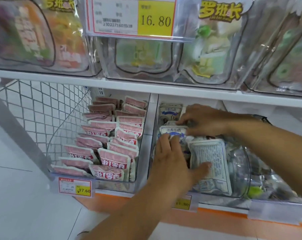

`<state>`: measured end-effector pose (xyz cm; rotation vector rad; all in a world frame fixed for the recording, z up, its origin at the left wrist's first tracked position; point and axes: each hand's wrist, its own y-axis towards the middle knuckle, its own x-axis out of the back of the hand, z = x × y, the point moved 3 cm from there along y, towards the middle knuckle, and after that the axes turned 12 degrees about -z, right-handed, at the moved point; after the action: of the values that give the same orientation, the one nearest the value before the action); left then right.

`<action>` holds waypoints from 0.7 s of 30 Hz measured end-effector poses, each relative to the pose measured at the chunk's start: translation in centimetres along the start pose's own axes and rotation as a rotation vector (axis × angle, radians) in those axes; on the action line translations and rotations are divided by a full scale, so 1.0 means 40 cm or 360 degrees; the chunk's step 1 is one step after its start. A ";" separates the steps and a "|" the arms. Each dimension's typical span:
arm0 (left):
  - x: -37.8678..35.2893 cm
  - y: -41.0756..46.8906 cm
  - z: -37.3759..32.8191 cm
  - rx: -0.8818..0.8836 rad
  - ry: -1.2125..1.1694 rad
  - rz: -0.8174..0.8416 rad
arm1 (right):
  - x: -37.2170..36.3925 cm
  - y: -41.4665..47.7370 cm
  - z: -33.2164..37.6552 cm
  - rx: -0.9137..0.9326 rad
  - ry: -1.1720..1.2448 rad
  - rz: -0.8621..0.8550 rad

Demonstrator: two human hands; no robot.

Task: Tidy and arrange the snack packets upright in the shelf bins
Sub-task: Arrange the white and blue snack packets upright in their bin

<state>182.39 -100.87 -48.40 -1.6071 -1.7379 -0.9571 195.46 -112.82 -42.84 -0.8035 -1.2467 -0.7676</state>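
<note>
– Two hands in one bin? Why both?
– My left hand (171, 158) lies open, fingers spread, pressing on the loose heap in the right bin (245, 170). I judge it's holding the pile back so nothing slides forward. My right hand (204, 120) pinches the top edge of a white-and-blue packet (172, 131) standing mid-bin with its label toward me, probably to set it straight.
– And the big one under your thumb?
– That flat packet (210, 158) lies with its printed back up, leaning toward the front and not upright. I'd guess it's the next to be stood up.
– What's in the way?
– The shelf board (216, 98) sits low over the bin, so I'm reaching in under it. More white packets (171, 110) stand at the rear, leaving little room behind. To the right of my hands the bin is crowded with crumpled packets, and I can't tell how they lie.
– The neighbours?
– The pink packets (112, 153) in the left bin (115, 185) already stand in two rows. A price tag (74, 187) hangs below them, a wire mesh panel (42, 110) closes the shelf end, and clear bins (143, 66) sit on the shelf above.
</note>
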 end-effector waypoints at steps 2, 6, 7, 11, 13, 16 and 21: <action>0.000 0.007 -0.002 0.0021 0.0023 0.0118 | 0.016 -0.050 -0.021 0.0051 0.0009 -0.0005; -0.003 0.017 -0.002 -0.0035 0.0025 0.0283 | 0.018 -0.114 -0.009 0.0018 -0.0032 0.0123; -0.003 0.017 -0.001 -0.0053 0.0058 0.0328 | 0.023 -0.115 -0.002 -0.0006 -0.0026 0.0187; -0.004 0.018 0.003 -0.0105 0.0160 0.0420 | 0.064 -0.057 0.037 -0.0142 0.0048 0.0008; -0.007 0.019 0.003 -0.0113 0.0190 0.0411 | 0.060 0.006 0.062 -0.0051 -0.0098 -0.0176; -0.011 0.021 0.005 -0.0127 0.0204 0.0392 | 0.007 0.088 0.088 0.0007 0.0030 -0.0068; -0.013 0.020 0.007 -0.0176 0.0238 0.0350 | -0.060 0.129 0.090 0.0003 -0.0184 0.0124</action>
<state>183.24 -100.93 -48.90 -1.7084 -1.3973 -1.0503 197.70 -106.93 -45.24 -0.9001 -1.3106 -0.6648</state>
